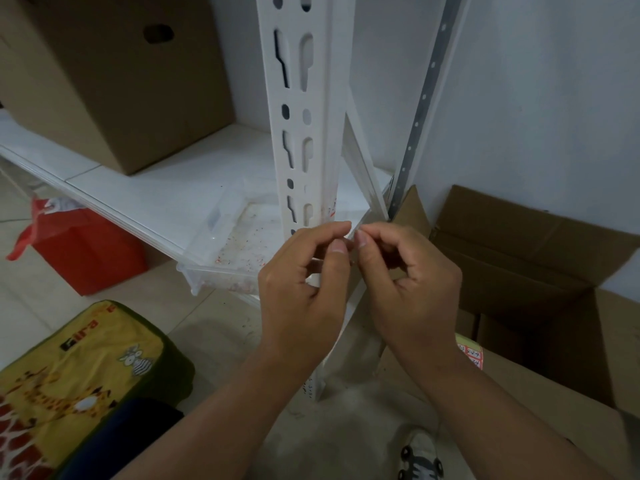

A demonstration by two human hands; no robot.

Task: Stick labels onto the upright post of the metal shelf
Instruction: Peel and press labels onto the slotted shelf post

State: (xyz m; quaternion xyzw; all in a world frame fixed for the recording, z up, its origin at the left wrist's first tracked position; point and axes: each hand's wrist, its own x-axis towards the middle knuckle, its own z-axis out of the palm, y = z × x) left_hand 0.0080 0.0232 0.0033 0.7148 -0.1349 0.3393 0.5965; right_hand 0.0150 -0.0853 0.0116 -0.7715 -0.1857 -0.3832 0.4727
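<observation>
A: Where's the label right now?

B: Pinched between the two hands, just in front of the white post, low down near the shelf board. It's a small pale strip and mostly hidden by the fingertips, so I can't tell whether the backing is off.

A: And the hands themselves?

B: The left hand has thumb and forefinger curled onto one end of it. The right hand pinches the other end the same way. Both are closed narrowly on the strip, with the other fingers tucked in.

A: So what's the step, in your view?

B: Peeling or readying the label before it goes on, I'd judge. To do it well, hold it only by the edges so the glue stays clean, line it up square on the flat strip of the post beside the slots, tack one end first, then smooth along it so no bubble forms. There are faint red marks on the post just above the hands; possibly earlier labels, too blurred to say.

A: Anything nearby to mind?

B: A clear plastic tray sits on the shelf just left of the post, a closed cardboard box further back, an open carton on the right, a red bag and a yellow cushion on the floor.
</observation>
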